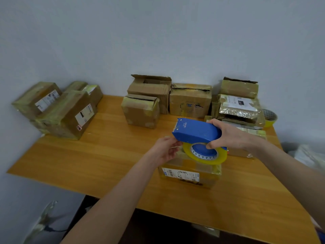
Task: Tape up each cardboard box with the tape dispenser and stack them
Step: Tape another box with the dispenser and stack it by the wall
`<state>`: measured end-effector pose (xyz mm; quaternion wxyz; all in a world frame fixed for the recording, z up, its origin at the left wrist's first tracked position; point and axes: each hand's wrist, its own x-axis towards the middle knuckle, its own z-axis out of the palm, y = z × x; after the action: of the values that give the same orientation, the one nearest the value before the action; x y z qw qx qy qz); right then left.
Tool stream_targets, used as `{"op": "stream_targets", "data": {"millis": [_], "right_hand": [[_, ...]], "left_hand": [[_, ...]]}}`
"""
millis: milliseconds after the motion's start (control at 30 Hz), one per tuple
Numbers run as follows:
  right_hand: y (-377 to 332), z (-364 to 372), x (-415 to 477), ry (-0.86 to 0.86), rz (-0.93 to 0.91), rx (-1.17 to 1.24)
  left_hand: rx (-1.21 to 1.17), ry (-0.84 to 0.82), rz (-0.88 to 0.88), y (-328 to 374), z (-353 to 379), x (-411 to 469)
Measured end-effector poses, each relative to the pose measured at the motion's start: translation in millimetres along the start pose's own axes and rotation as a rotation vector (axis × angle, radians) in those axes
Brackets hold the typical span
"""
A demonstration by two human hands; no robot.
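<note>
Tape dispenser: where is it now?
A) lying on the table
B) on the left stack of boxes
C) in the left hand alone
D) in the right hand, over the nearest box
D: the right hand grips the tape dispenser above the box nearest the camera.

2 bare arms, long & slim, no cloth from wrist to past the elbow. The left hand (165,150) & right hand (226,136) are bare too. Fingers look thin. Nails too blurry.
</note>
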<state>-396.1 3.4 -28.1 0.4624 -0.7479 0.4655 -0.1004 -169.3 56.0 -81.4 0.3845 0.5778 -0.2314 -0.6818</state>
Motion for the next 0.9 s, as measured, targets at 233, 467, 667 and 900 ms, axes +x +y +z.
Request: {"op": "stream_targets", "data": {"millis": [233, 467, 667, 900], "right_hand": [[-1.9, 1.1, 0.2, -0.014, -0.003, 0.004], [-2.1, 1.2, 3.3, -0.019, 0.009, -0.009], [-3.0, 1.3, 4.2, -0.018, 0.021, -0.009], [2.5, -4.8, 1.0, -0.010, 0.056, 0.026]], "left_hand": [[-0.003, 0.040, 0.034, -2.5, -1.9, 2.0], [-0.009, 0.003, 0.041, -4.4, 2.5, 1.1], [0.096, 0.088, 0.079, -1.1, 0.9, 2.5], [0.166, 0.003, 0.164, -4.9, -6.5, 0.4]]}}
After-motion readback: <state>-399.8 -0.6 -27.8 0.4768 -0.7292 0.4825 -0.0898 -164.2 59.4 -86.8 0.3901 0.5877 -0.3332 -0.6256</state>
